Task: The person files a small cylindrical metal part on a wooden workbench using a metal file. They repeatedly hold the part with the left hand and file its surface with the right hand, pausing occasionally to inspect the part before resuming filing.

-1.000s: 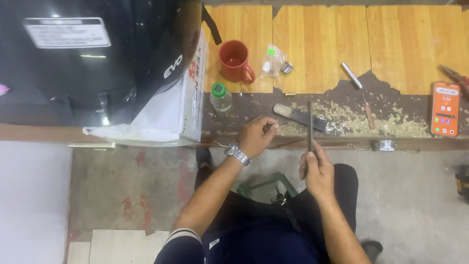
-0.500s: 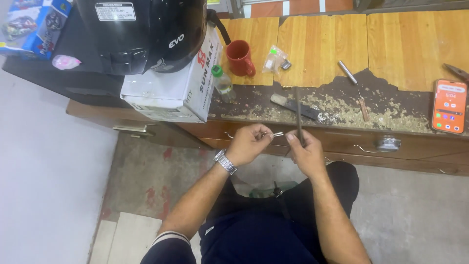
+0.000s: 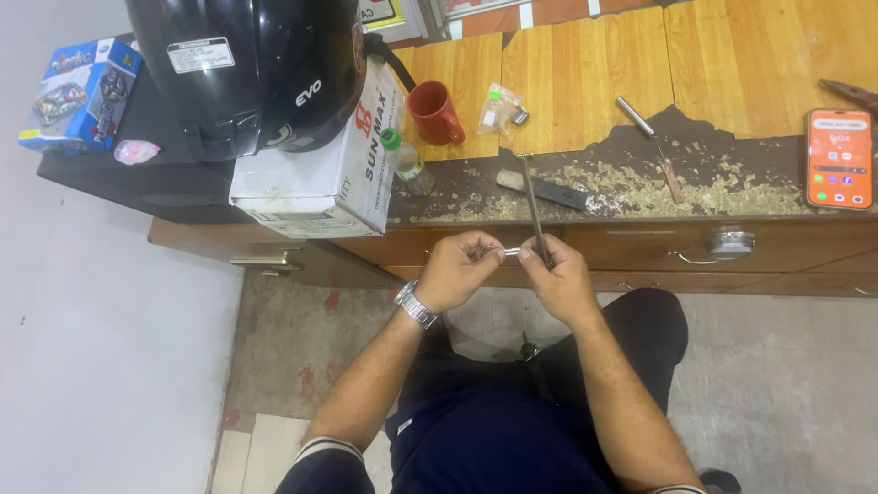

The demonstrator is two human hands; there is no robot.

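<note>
My left hand, with a wristwatch on the wrist, pinches a small silvery metal piece at chest height in front of the desk. My right hand meets it from the right and grips a thin dark metal file that stands up and away from me, its tip over the desk's worn edge. The two hands touch at the fingertips around the small piece. I sit on a chair with my legs below the hands.
A wooden desk carries a black helmet on a white box, a red mug, a small bottle, a plastic bag, a metal tube, a dark tool, sawdust and an orange phone.
The view has shifted, showing more of the helmet and the floor. My hands have come closer together, and the file now tilts over the desk edge.
</note>
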